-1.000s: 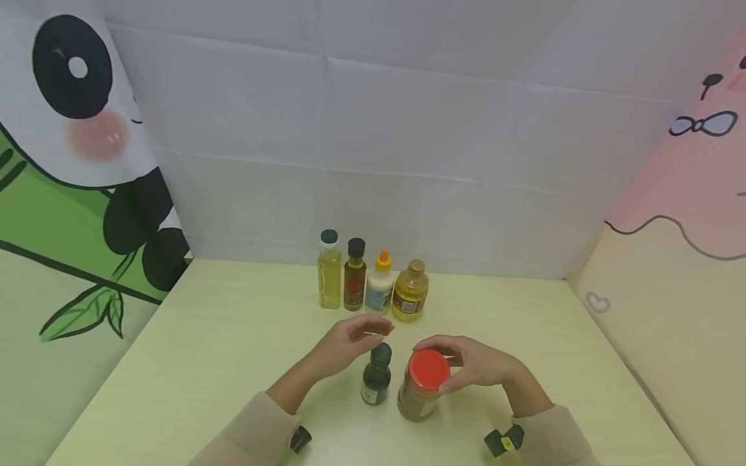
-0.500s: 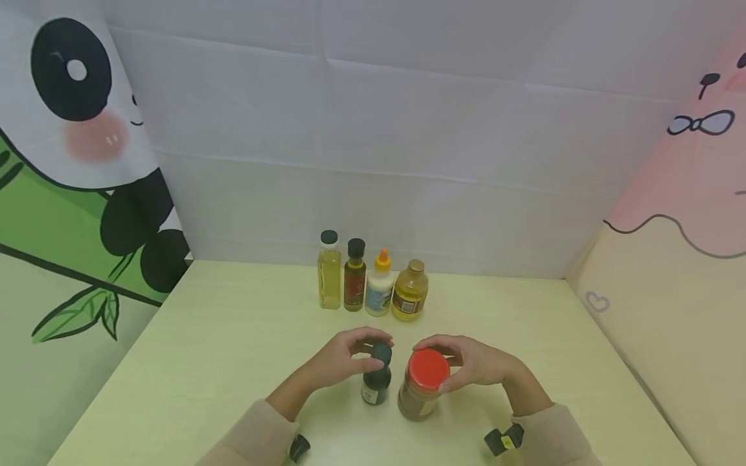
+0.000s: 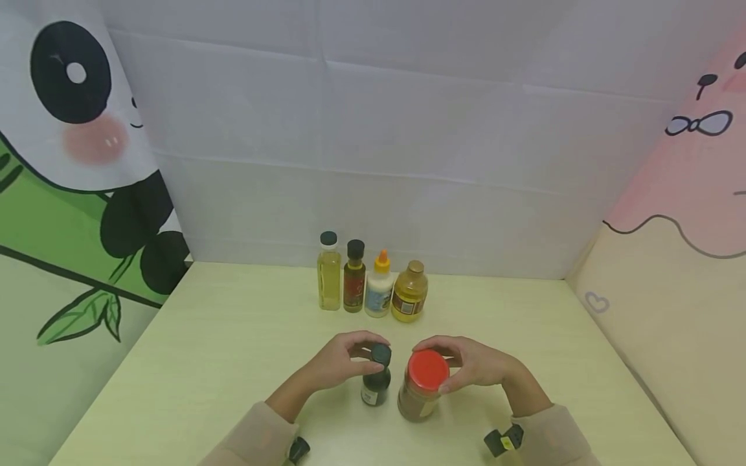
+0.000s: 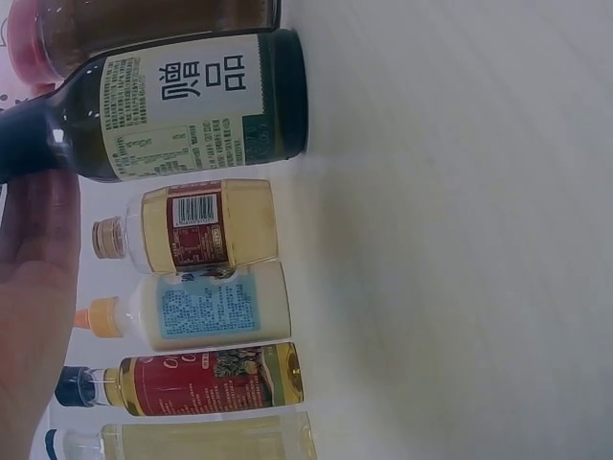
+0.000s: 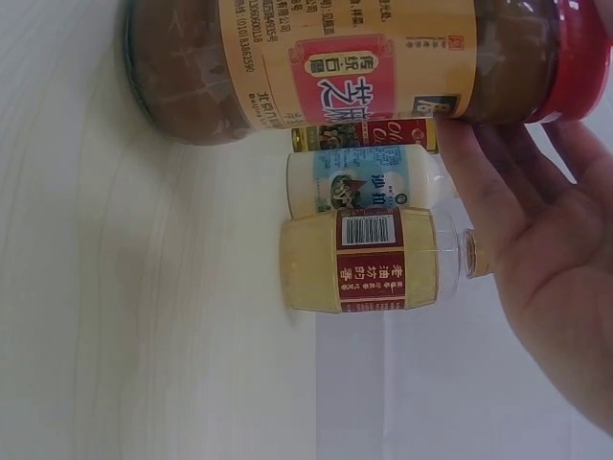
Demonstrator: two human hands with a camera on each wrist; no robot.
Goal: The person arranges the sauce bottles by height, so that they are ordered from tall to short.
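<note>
A small dark bottle (image 3: 375, 383) with a dark cap stands upright on the table. My left hand (image 3: 342, 360) pinches it at the cap and neck, thumb in front and fingers behind. Its white and green label shows in the left wrist view, where the bottle (image 4: 182, 105) covers much of the frame. Just to the right stands a sesame paste jar (image 3: 418, 395) with a red lid. My right hand (image 3: 476, 364) grips this jar near the lid, its thumb on the near side. The right wrist view shows the jar's brown contents and yellow-and-red label (image 5: 350, 67).
Behind the hands, a row stands near the back wall: a clear bottle of pale oil (image 3: 329, 279), a red-labelled oil bottle (image 3: 353, 285), a white squeeze bottle (image 3: 379, 292) with an orange tip, and a rounded oil bottle (image 3: 410, 294). Printed side walls flank the pale table (image 3: 233, 336).
My left hand has come down from above the dark bottle and now holds its cap and neck. My right hand stays on the jar, and neither container has visibly moved.
</note>
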